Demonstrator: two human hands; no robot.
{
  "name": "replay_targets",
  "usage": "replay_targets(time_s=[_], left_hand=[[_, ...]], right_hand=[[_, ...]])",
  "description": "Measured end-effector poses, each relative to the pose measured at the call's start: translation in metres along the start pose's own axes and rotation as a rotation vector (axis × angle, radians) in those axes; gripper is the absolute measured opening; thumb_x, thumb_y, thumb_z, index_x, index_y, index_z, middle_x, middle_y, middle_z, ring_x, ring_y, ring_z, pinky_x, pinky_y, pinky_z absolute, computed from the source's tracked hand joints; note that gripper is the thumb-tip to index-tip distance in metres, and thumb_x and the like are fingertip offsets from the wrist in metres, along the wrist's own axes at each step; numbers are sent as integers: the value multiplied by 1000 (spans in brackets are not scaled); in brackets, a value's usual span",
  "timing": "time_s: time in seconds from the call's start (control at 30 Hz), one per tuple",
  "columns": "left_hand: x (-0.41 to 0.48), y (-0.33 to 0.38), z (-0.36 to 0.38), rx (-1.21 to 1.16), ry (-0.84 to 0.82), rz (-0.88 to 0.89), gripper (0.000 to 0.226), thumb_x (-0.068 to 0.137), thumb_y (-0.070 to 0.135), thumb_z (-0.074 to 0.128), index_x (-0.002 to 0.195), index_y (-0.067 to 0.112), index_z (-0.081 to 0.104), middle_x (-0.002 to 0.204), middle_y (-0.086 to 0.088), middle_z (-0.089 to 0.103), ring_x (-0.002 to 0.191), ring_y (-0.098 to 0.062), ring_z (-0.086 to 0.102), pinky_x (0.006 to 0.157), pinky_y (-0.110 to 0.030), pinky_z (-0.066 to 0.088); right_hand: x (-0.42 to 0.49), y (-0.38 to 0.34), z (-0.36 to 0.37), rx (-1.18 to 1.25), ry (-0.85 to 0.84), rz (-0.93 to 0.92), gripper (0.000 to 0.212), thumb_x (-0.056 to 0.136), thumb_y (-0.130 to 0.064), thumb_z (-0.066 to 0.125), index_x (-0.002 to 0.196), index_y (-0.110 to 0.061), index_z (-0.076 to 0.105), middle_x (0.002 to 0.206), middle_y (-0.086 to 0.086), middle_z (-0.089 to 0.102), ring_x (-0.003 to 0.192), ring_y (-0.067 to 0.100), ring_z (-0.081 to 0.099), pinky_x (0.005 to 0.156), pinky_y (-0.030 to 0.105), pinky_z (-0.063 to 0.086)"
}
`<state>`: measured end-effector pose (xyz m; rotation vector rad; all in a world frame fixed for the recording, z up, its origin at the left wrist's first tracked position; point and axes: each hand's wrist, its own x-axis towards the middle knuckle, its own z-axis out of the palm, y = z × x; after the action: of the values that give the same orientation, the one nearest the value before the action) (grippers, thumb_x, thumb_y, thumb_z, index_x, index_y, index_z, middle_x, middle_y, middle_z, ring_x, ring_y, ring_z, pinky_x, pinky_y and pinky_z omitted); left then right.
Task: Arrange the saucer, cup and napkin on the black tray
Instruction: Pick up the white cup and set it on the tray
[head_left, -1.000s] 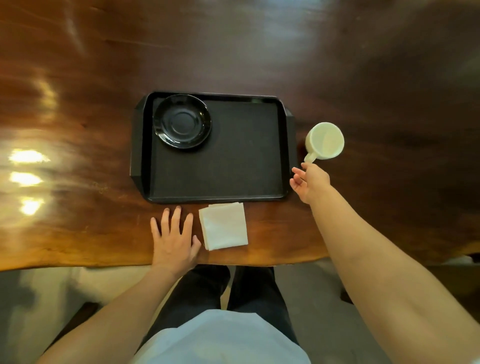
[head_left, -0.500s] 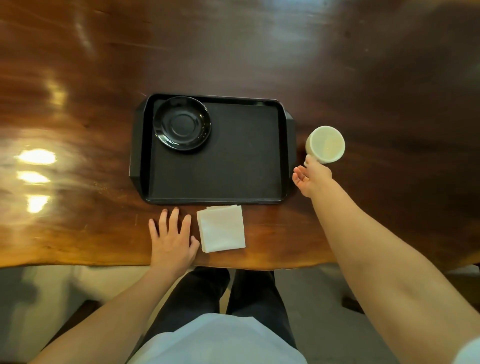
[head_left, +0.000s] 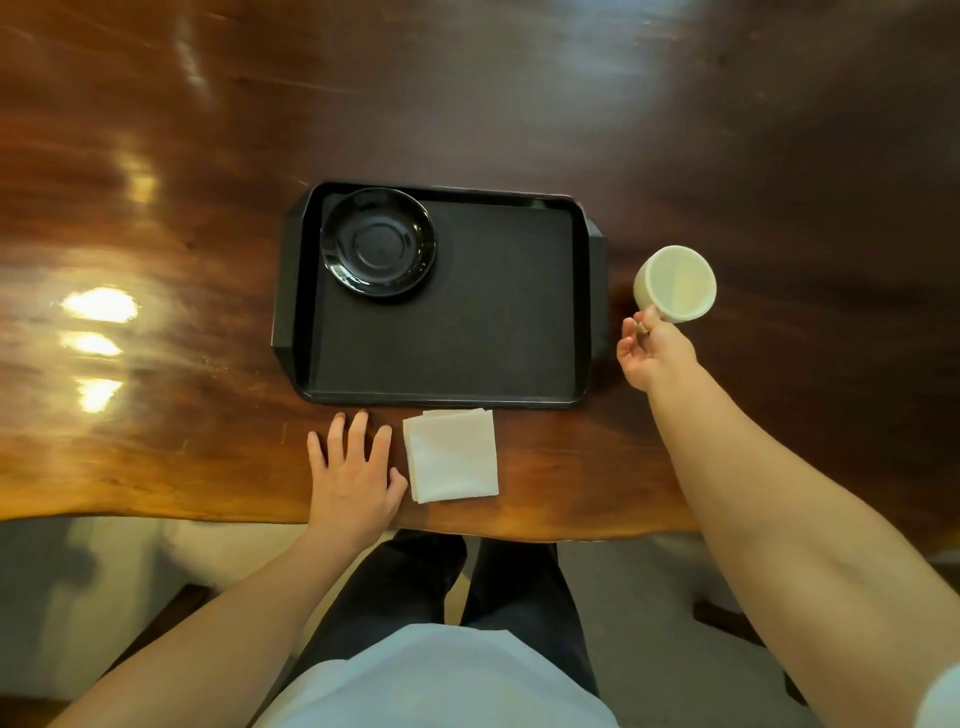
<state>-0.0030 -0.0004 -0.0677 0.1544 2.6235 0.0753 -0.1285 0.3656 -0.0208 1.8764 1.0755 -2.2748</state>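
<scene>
1. A dark, glossy wooden table (head_left: 519, 104) with an uneven near edge fills most of the view.
2. Bright light reflections (head_left: 98, 304) lie on its left side.
3. A pale floor (head_left: 649, 623) shows below the table.

Single head view, steeply downward, over table (head_left: 156, 156) near edge.

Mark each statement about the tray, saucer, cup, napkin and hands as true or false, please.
1. The saucer lies in the black tray's far left corner. True.
2. The napkin is on the tray. False: it lies on the table, near the tray's front edge.
3. The right hand holds the cup by its handle. True.
4. The cup stands on the saucer. False: it is right of the tray.
5. The left hand grips the napkin. False: it rests flat beside it.
</scene>
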Motion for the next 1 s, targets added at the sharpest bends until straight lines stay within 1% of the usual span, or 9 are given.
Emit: replay_targets(time_s=[0.07, 0.13, 0.33, 0.43, 0.6, 0.7, 0.87, 1.0], left_hand=[[0, -1, -1, 4, -8, 0, 63, 94, 51, 46, 149, 22, 38, 163, -14, 29, 151, -39, 20, 122, -62, 9], [1, -1, -3, 7, -15, 4, 63, 95, 53, 42, 151, 24, 34, 165, -12, 25, 152, -37, 17, 123, -61, 8], [1, 0, -7, 3, -22, 22, 64, 96, 55, 36, 153, 27, 26, 166, -9, 18, 154, -36, 12, 124, -60, 9], [1, -2, -5, 4, -16, 27, 63, 96, 55, 36, 152, 27, 26, 166, -10, 20, 153, -36, 13, 123, -60, 9], [3, -6, 2, -6, -6, 23, 62, 95, 55, 39, 149, 27, 33, 163, -10, 28, 151, -36, 20, 122, -61, 13], [5, -8, 7, -12, -4, 23, 61, 94, 56, 41, 147, 28, 37, 161, -10, 32, 151, -36, 23, 121, -62, 13], [6, -11, 12, -21, 15, 31, 60, 93, 57, 45, 145, 28, 41, 159, -10, 36, 150, -37, 27, 120, -61, 12], [5, -12, 14, -28, 34, 36, 59, 92, 55, 48, 143, 27, 43, 158, -11, 39, 149, -38, 29, 119, -62, 14]], right_hand=[[-2, -5, 0, -42, -22, -17, 18, 96, -26, 68, 107, -12, 68, 95, 0, 70, 56, 5, 69, 40, 14, 45], [-7, -9, 5, -81, -52, -43, 16, 95, -26, 69, 105, -13, 69, 96, 0, 70, 50, 4, 66, 41, 15, 45], [-27, -7, 38, -219, -164, -111, 18, 99, -27, 64, 110, -13, 66, 97, 1, 67, 61, 4, 61, 47, 17, 43], [-34, 2, 56, -283, -208, -82, 18, 99, -28, 64, 108, -12, 67, 101, 3, 67, 61, 5, 61, 51, 17, 41], [-39, 21, 82, -456, -247, -52, 30, 98, -30, 65, 118, -8, 65, 107, 5, 68, 55, 4, 60, 50, 19, 41], [-42, 30, 93, -513, -244, -38, 30, 96, -29, 67, 119, -10, 66, 109, 6, 71, 64, 7, 64, 57, 20, 47], [-46, 42, 108, -596, -272, -13, 29, 98, -29, 65, 119, -9, 67, 112, 7, 71, 73, 9, 64, 57, 22, 48], [-47, 48, 114, -623, -257, -15, 28, 97, -29, 66, 116, -10, 68, 114, 8, 72, 82, 12, 67, 66, 24, 54]])
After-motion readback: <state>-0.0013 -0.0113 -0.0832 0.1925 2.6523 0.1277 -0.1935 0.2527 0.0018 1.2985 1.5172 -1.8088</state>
